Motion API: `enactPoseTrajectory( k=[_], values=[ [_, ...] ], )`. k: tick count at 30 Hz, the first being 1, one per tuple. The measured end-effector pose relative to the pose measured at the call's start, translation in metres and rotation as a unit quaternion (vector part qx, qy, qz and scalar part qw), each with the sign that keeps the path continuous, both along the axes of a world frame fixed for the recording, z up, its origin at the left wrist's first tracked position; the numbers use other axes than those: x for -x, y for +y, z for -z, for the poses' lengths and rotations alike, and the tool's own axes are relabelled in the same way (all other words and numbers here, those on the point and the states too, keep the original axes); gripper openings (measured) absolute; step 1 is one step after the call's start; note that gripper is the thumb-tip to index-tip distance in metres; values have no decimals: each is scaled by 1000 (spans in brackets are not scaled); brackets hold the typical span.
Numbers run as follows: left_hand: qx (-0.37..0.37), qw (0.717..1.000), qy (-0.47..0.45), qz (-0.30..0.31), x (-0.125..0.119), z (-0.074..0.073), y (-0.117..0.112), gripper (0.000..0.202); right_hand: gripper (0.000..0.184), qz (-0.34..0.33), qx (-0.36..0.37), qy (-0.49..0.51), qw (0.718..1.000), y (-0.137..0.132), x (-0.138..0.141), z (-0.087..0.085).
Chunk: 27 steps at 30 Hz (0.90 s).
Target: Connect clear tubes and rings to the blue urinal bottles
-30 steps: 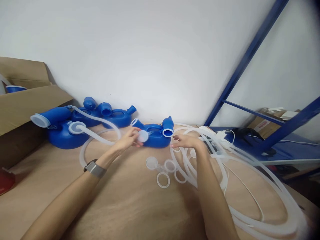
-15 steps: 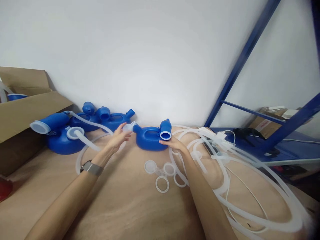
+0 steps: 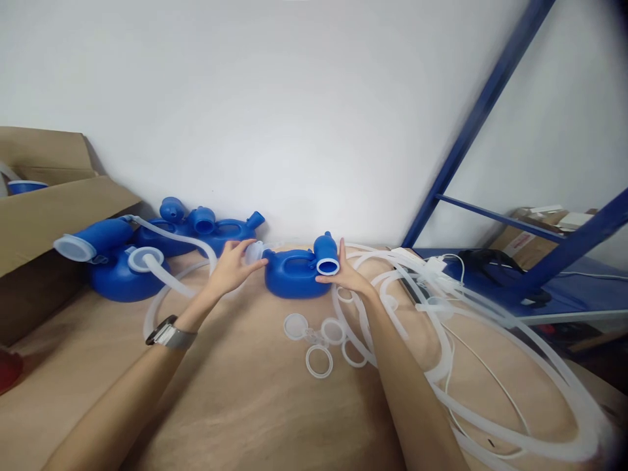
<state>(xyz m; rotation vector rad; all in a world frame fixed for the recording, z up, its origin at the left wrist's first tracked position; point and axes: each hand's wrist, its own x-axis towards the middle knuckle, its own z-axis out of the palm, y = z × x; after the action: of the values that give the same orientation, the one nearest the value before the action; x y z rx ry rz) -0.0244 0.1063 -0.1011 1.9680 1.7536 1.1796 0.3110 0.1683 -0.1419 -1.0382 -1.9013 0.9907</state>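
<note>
A blue plastic urinal bottle stands on the table by the wall, between my hands. At its right end, a blue cup-like piece with a white rim faces me. My right hand grips this end, thumb below the rim and fingers behind it. My left hand, a watch on its wrist, has thumb and fingers around a translucent cap at the bottle's left spout. How the cap meets the spout is partly hidden. Several clear lids and rings lie in front of the bottle.
More blue urinal bottles stand at left, one with a white hose. A cardboard box is at far left. Coiled translucent hoses spread over the right side of the table, near a blue metal shelf frame.
My left hand has turned so its thumb reaches toward the spout, and the cap sits less tilted. My right hand's fingers have risen behind the cup-like piece. The bottle has barely moved.
</note>
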Motion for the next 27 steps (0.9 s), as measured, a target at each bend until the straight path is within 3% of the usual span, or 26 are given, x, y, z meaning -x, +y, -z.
enactPoseTrajectory(
  k=[3,5,8,10,14,17,22,27],
  values=[
    [-55,998,34,-3,-10,-2,-6,71,142,36,-81,-24,996,0,-1,-5],
    [-63,996,40,47,-20,-3,-11,71,128,33,-136,-64,988,0,0,-10],
    [-60,986,61,145,-35,-3,-18,67,89,19,-201,-98,974,-3,4,-17],
    [-61,980,76,174,-42,0,-20,64,71,25,-244,-117,962,-6,5,-22],
    [-66,978,74,184,-47,1,-23,61,60,40,-320,-174,930,-14,6,-36],
    [-118,969,60,207,-45,-8,-30,63,60,21,-367,-197,909,-23,13,-51],
    [-269,925,123,237,-46,-34,-54,64,54,-2,-373,-242,896,-54,34,-85],
    [-339,883,201,255,-46,-53,-75,65,64,-33,-333,-234,913,-93,51,-112]
  ],
)
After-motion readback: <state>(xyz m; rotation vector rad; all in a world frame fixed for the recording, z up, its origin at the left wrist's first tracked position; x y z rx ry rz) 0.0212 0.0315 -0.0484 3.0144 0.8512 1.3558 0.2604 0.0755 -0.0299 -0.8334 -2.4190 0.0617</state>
